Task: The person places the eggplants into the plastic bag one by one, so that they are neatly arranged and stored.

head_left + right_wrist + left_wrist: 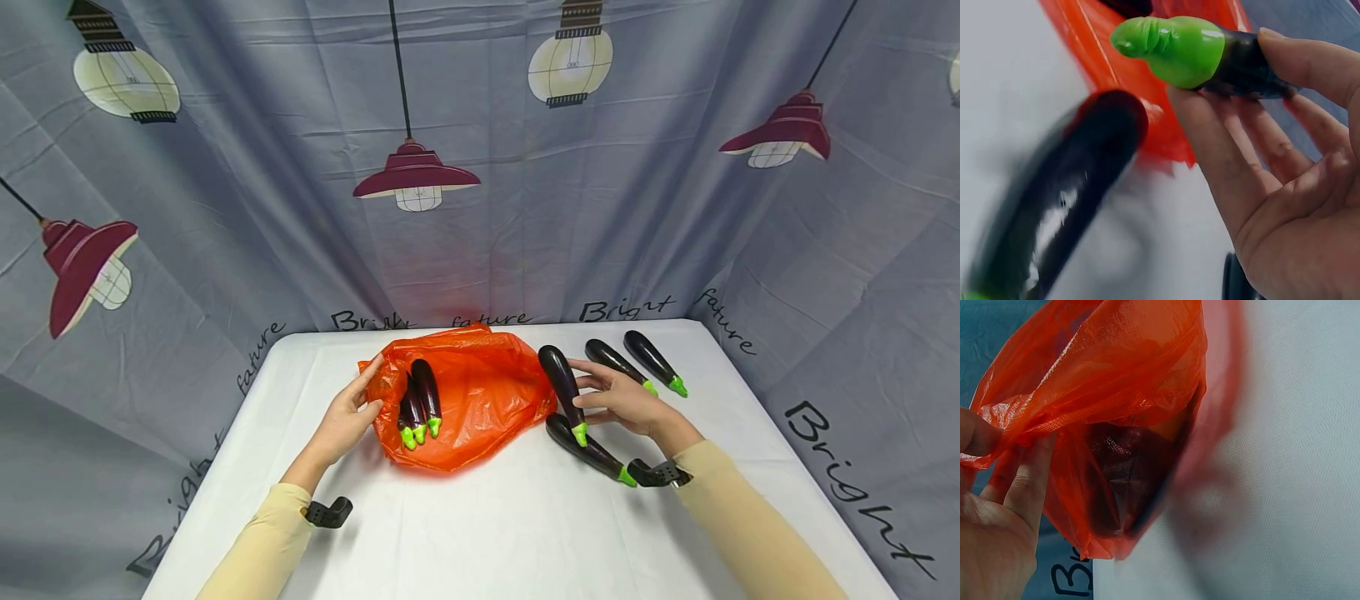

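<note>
My left hand point(339, 427) pinches the rim of an orange-red plastic bag point(483, 379) between thumb and fingers, as the left wrist view shows. Inside the bag's mouth lie three dark eggplants point(426, 390) with bright green stems toward me. At the bag's right edge, my right hand point(628, 403) holds another eggplant point(557, 375), its green stem end point(1188, 50) pointing down toward me in the head view. Just under that one, a further eggplant point(583, 447) lies on the table, its far end close to the bag.
Two more eggplants, one nearer point(613, 360) and one farther right point(651, 357), lie on the white table point(480, 533) beyond my right hand. A grey curtain point(480, 250) printed with lamps hangs behind and along the sides. Each wrist wears a black camera mount.
</note>
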Available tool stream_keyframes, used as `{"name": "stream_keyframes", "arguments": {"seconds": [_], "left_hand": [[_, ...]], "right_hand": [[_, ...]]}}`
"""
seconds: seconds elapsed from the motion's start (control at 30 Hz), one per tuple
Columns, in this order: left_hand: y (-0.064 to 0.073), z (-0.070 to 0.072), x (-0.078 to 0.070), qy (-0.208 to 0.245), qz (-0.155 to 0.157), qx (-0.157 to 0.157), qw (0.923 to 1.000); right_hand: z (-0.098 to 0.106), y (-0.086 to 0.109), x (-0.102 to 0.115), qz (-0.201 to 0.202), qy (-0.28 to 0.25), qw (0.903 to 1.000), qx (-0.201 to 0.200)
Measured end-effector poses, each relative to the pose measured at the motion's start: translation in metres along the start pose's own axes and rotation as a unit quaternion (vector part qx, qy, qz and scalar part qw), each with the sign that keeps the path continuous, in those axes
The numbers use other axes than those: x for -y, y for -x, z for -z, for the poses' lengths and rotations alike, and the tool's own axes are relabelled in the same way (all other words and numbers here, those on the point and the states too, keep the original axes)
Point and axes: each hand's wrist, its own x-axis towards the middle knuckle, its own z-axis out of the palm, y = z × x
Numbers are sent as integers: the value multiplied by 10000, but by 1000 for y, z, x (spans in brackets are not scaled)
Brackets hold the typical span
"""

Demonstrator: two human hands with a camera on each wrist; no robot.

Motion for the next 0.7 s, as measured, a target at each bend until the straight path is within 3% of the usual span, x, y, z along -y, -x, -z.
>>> {"name": "stream_keyframes", "arguments": {"seconds": [0.37,0.7], "left_hand": [[-1,0,0,-132,40,-31,9999],[0,1,-1,12,-1,-5,10000]], "right_hand": [[-24,-22,1,297,-358,9968,650],[-58,-45,3,35,-465,9951,870]]}}
